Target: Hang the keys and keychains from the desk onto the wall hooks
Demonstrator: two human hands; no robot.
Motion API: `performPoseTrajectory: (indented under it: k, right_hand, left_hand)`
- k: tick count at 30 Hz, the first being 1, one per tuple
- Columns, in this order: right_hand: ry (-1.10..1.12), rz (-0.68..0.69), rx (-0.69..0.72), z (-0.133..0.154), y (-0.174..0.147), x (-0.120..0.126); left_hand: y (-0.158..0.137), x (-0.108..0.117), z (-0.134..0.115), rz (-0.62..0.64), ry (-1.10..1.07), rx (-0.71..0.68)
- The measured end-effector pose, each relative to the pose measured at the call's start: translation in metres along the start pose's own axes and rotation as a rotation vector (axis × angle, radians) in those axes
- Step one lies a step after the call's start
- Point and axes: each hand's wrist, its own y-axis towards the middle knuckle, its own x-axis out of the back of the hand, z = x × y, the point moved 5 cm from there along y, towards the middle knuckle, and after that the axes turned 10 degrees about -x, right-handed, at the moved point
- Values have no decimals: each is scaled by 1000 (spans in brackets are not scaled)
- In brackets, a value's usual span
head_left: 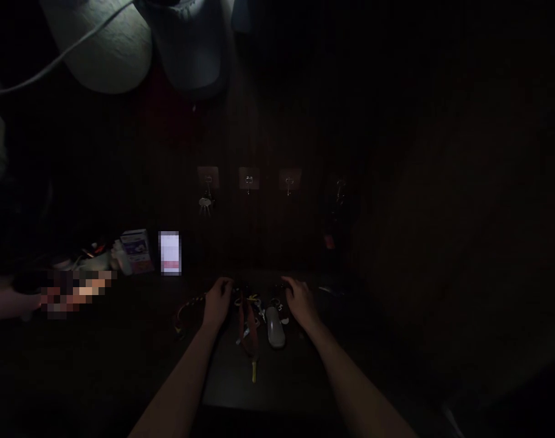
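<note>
In dim light, my left hand (217, 302) rests on the dark surface with bent fingers, over or beside a yellow-and-black cord (188, 306). Shadow hides its fingertips, so whether it grips the cord is unclear. My right hand (299, 301) lies across from it, index finger stretched toward the middle and nothing visible in it. Between the hands is a small pile: a reddish-brown strap (252, 331) with a yellow end, some keys (261, 310), a metal ring (276, 302) and a smooth grey oblong object (275, 328). The ring and oblong object are nearest my right hand.
Three hooks (248, 179) are fixed to the dark wall; keys (205, 202) hang from the left one. A small box (138, 250) and a bright, blurred-out panel (170, 253) stand left. Another person's arm (6, 298) reaches in there. Caps (188, 52) hang above.
</note>
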Motion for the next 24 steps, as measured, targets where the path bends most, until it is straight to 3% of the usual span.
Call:
performPoseTrajectory:
  k: [9,16,19,24]
  right_hand:
    - [-382,181,20,1,-6,-8]
    - [-466,102,29,0,-10,1]
    - [-371,45,42,-2,-10,4]
    - [118,-98,79,2,-5,14]
  left_hand:
    - [-3,3,-5,-62,5,-42]
    - [-10,4,-16,-60,58,-164]
    - [-13,4,-21,-72,114,-245]
    - [-19,4,-36,-92,186,-405]
